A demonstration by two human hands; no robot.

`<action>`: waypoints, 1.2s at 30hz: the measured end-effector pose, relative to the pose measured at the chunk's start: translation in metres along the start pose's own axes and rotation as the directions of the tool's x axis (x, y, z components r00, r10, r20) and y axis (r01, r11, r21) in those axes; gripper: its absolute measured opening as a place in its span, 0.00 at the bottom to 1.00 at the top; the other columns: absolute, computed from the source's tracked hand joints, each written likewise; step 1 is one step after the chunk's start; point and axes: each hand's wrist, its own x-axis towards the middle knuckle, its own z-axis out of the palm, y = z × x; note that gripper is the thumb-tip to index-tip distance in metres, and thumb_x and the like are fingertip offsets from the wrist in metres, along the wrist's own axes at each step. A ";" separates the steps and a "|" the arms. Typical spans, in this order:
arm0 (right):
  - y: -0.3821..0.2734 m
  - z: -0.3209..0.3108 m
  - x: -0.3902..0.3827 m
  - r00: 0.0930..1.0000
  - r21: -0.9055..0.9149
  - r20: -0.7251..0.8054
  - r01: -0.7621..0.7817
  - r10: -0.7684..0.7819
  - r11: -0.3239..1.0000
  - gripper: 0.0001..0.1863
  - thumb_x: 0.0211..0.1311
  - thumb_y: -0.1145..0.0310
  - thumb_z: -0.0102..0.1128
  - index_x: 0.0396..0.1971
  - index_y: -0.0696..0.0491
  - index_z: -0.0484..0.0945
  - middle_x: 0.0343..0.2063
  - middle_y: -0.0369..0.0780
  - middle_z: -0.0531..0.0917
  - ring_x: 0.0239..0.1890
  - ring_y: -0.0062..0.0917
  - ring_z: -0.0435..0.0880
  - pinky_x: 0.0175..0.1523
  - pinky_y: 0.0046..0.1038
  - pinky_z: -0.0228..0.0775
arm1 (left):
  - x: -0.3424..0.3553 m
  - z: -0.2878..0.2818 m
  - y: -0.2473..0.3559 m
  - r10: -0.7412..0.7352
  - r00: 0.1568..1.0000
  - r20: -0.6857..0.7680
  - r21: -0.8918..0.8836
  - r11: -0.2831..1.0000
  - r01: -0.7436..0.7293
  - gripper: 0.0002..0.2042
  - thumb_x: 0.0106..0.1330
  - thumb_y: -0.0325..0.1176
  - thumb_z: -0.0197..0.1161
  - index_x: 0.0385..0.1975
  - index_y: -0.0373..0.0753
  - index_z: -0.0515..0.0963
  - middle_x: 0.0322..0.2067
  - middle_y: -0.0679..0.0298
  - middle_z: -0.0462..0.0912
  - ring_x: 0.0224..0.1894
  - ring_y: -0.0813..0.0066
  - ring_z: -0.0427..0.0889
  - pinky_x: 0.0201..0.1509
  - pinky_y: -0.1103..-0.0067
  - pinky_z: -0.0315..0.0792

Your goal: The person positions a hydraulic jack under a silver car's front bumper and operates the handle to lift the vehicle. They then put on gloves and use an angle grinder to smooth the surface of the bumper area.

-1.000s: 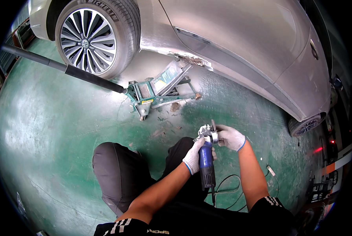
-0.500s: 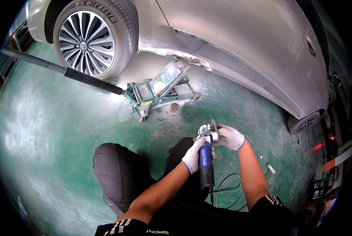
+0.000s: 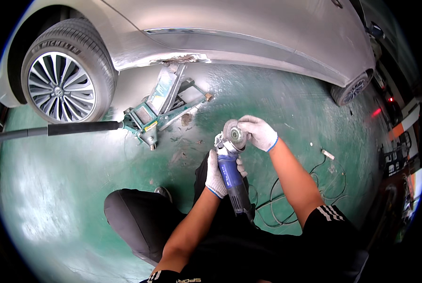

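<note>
A blue and black angle grinder (image 3: 230, 170) is held up over my legs, its head pointing away from me. My left hand (image 3: 215, 178), in a white knit glove, is closed around the grinder's blue body, with fingertips showing on its right side. A round grey disc (image 3: 234, 134) sits at the grinder's head with its face turned up. My right hand (image 3: 262, 133), gloved as well, pinches the disc's right edge between bent fingers. The thumb's exact contact is hard to make out.
Ahead stands a beige car (image 3: 248, 40) with a scraped, rusty sill (image 3: 185, 58). Under it is a green floor jack (image 3: 147, 115), its long black handle (image 3: 83, 128) reaching left past the wheel (image 3: 60, 92). A cable (image 3: 272, 203) and a white power strip (image 3: 328, 154) lie on the floor at right.
My view has shifted right, and the car and jack appear farther left. The grinder has turned so its disc faces up; my right hand has moved from beside the head to the disc's edge.
</note>
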 end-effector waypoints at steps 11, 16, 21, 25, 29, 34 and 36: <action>0.252 -0.168 -0.072 0.948 -0.326 -0.251 -0.272 0.194 0.905 0.16 0.63 0.65 0.67 0.50 0.51 0.86 0.48 0.42 0.88 0.47 0.28 0.86 0.54 0.32 0.77 | 0.012 0.022 -0.014 0.028 0.984 -0.179 0.109 0.994 -0.009 0.43 0.61 0.79 0.51 0.45 0.35 0.70 0.30 0.61 0.73 0.29 0.71 0.71 0.34 0.74 0.69; 0.272 -0.137 -0.104 0.815 -0.662 -0.568 -0.536 0.116 0.524 0.21 0.61 0.51 0.68 0.50 0.47 0.88 0.45 0.41 0.89 0.45 0.32 0.88 0.52 0.33 0.77 | 0.009 0.001 -0.008 0.069 0.997 -0.038 -0.038 0.997 -0.071 0.41 0.59 0.72 0.66 0.49 0.34 0.69 0.36 0.64 0.73 0.35 0.71 0.73 0.44 0.71 0.73; 0.180 -0.070 -0.126 0.730 -0.147 -0.635 -0.435 0.253 0.888 0.29 0.63 0.43 0.66 0.51 0.53 0.86 0.40 0.40 0.90 0.44 0.28 0.87 0.50 0.33 0.77 | 0.018 0.000 -0.013 0.029 0.995 -0.091 0.137 0.990 -0.017 0.38 0.60 0.73 0.64 0.42 0.36 0.72 0.35 0.60 0.78 0.36 0.67 0.75 0.45 0.71 0.74; 0.083 0.002 -0.176 0.960 -0.175 -0.234 -0.200 0.157 0.964 0.31 0.62 0.41 0.66 0.50 0.55 0.85 0.42 0.44 0.89 0.47 0.32 0.86 0.52 0.34 0.77 | 0.044 0.000 -0.037 0.000 0.982 -0.187 0.392 0.917 0.075 0.40 0.62 0.78 0.52 0.42 0.37 0.75 0.34 0.58 0.81 0.38 0.60 0.81 0.48 0.66 0.77; 0.049 0.006 -0.176 0.990 -0.559 -0.134 -0.108 0.039 0.822 0.34 0.53 0.42 0.72 0.48 0.58 0.84 0.43 0.48 0.88 0.47 0.38 0.86 0.53 0.35 0.76 | 0.075 0.014 -0.067 0.147 0.956 -0.254 0.607 0.794 0.039 0.40 0.64 0.78 0.47 0.46 0.41 0.76 0.34 0.59 0.84 0.42 0.57 0.85 0.51 0.62 0.79; 0.078 -0.019 -0.160 0.933 -0.500 -0.350 -0.262 0.084 0.825 0.32 0.42 0.50 0.74 0.45 0.57 0.84 0.39 0.48 0.88 0.45 0.41 0.87 0.52 0.38 0.77 | 0.111 -0.019 -0.054 -0.076 0.940 -0.332 0.681 0.671 0.295 0.37 0.69 0.74 0.51 0.59 0.46 0.74 0.41 0.62 0.84 0.46 0.59 0.84 0.52 0.62 0.77; 0.086 -0.032 -0.162 0.876 -0.474 -0.464 -0.372 0.132 0.798 0.29 0.43 0.52 0.73 0.42 0.56 0.84 0.36 0.47 0.89 0.43 0.41 0.88 0.52 0.39 0.78 | 0.118 -0.030 -0.029 0.083 0.899 -0.431 0.837 0.410 0.363 0.26 0.70 0.60 0.63 0.55 0.44 0.73 0.36 0.66 0.81 0.39 0.67 0.81 0.44 0.68 0.77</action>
